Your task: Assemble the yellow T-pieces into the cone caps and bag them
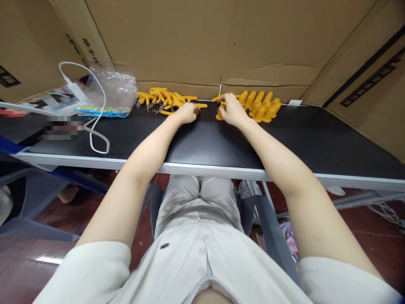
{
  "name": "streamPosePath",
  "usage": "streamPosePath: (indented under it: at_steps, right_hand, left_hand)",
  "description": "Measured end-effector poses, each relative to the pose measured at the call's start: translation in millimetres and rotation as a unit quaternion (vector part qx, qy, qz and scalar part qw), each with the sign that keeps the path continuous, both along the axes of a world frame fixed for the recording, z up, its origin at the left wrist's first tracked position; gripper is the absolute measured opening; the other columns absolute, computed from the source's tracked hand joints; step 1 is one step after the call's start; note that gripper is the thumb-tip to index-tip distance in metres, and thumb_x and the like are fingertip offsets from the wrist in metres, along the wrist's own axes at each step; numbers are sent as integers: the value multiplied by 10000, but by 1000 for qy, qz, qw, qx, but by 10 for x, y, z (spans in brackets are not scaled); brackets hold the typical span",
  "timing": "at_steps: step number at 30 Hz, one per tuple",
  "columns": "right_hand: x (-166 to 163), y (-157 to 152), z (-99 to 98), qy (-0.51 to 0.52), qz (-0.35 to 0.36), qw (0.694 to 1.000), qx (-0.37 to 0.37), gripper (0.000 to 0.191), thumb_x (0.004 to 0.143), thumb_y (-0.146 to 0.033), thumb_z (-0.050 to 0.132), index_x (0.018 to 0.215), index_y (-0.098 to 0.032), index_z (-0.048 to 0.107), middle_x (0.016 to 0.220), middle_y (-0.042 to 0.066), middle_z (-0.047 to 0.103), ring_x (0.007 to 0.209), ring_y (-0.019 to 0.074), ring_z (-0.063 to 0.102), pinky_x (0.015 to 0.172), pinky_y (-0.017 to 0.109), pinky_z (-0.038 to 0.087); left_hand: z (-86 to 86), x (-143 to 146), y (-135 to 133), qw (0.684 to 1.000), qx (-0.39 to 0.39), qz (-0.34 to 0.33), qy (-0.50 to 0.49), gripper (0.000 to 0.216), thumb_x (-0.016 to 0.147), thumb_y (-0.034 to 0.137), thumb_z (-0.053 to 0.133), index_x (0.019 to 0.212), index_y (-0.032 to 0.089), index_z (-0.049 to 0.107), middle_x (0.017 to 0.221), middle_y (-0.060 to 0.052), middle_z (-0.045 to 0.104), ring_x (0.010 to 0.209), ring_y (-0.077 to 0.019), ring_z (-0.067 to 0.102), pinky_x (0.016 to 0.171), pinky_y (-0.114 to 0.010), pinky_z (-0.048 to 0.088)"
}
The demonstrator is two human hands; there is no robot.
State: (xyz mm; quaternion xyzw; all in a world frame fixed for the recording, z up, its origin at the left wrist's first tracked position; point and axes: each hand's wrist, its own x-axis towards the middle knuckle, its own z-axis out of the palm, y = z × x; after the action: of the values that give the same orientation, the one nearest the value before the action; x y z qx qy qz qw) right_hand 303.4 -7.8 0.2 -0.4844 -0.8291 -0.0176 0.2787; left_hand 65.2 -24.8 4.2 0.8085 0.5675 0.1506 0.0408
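free tabletop (341, 145) rightward, cable (108, 145) perhaps aloft

Left forearm (153, 145) and right forearm (274, 145) reach far, converging toward centre; left hand (189, 112) curled inward, right hand (234, 111) arched palm-down, the two hands apart.

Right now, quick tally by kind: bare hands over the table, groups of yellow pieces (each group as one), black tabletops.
Hands: 2 (left hand, right hand)
Yellow groups: 2 (jumbled heap, standing cluster)
Black tabletop: 1
Total: 5
Individual yellow pieces overlap too much to count.
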Motion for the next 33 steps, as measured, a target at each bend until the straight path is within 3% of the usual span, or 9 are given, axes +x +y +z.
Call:
streamPosePath:
  at_steps: [5, 8, 10, 14, 17, 19, 24, 28, 33]
  right_hand:
    - [7, 18, -30, 2, -30, 998, -51, 513, 964, -200, 685, 1470, -125, 658, 1412, 242, 744, 1340, 429, 707, 1221, 613, 557]
    - [-15, 2, -11, 15, -37, 994, -102, 512, 936, -245, 759, 1430, -149, 665, 1258, 190, 782, 1212, 397, 748, 1142, 577, 615]
    - [-30, -18, 8, 9, -46, 991, -122, 465, 929, -284, 798, 1366, -171, 686, 1210, 166, 781, 1168, 386, 757, 1114, 564, 631]
    - [-37, -54, 25, -32, -74, 990, -112, 426, 948, -308, 798, 1339, -178, 694, 1238, 182, 775, 1168, 388, 758, 1085, 527, 636]
    - [-17, -50, 13, -44, -67, 993, -85, 485, 933, -295, 778, 1390, -173, 672, 1247, 192, 777, 1157, 387, 744, 1042, 509, 637]
    - [0, -45, 13, -51, -55, 995, -70, 504, 913, -277, 763, 1397, -172, 670, 1242, 194, 778, 1140, 383, 735, 1023, 502, 632]
    - [20, -122, 105, -102, -66, 991, -61, 410, 921, -225, 697, 1326, -168, 725, 1271, 194, 796, 1188, 401, 735, 1049, 516, 616]
    - [43, -199, 189, -147, -89, 984, -52, 363, 963, -165, 653, 1304, -166, 778, 1377, 201, 795, 1302, 421, 729, 1127, 556, 572]
    - [113, -151, 169, -164, -83, 983, -22, 414, 930, -169, 690, 1325, -192, 812, 1377, 188, 811, 1342, 450, 708, 1118, 612, 556]
  left_hand:
    - [-47, 40, 59, 998, 27, -55, 8, 530, 1028, 65, 499, 1445, 78, 827, 1464, -195, 818, 1425, -344, 748, 1272, -425, 562]
    - [-79, 39, 99, 996, 49, -77, 17, 441, 1009, 111, 568, 1333, 96, 867, 1374, -190, 820, 1365, -353, 752, 1254, -453, 573]
    - [-98, 38, 98, 995, 66, -68, 27, 420, 989, 100, 578, 1296, 108, 866, 1428, -203, 776, 1428, -364, 704, 1282, -479, 548]
    - [-115, 39, 26, 999, 39, -8, 31, 588, 977, 93, 537, 1501, 216, 773, 1704, -171, 619, 1683, -388, 470, 1390, -590, 425]
    - [-105, 41, -25, 998, -19, 19, 49, 721, 974, 132, 515, 1658, 310, 661, 1777, -131, 578, 1693, -397, 465, 1394, -661, 406]
    - [-92, 45, -40, 998, -23, 19, 58, 762, 961, 142, 518, 1701, 287, 627, 1752, -147, 606, 1654, -408, 509, 1379, -637, 430]
    - [-41, 74, -84, 996, 3, 49, 73, 727, 939, 122, 534, 1653, 63, 654, 1650, -278, 643, 1641, -456, 494, 1410, -575, 368]
    - [27, 87, -160, 994, -10, 76, 73, 596, 1038, 169, 489, 1581, 85, 720, 1666, -280, 624, 1624, -454, 537, 1379, -557, 428]
    - [70, 76, -196, 992, -20, 98, 73, 515, 1101, 234, 502, 1552, 142, 732, 1656, -231, 647, 1459, -420, 708, 1269, -508, 568]
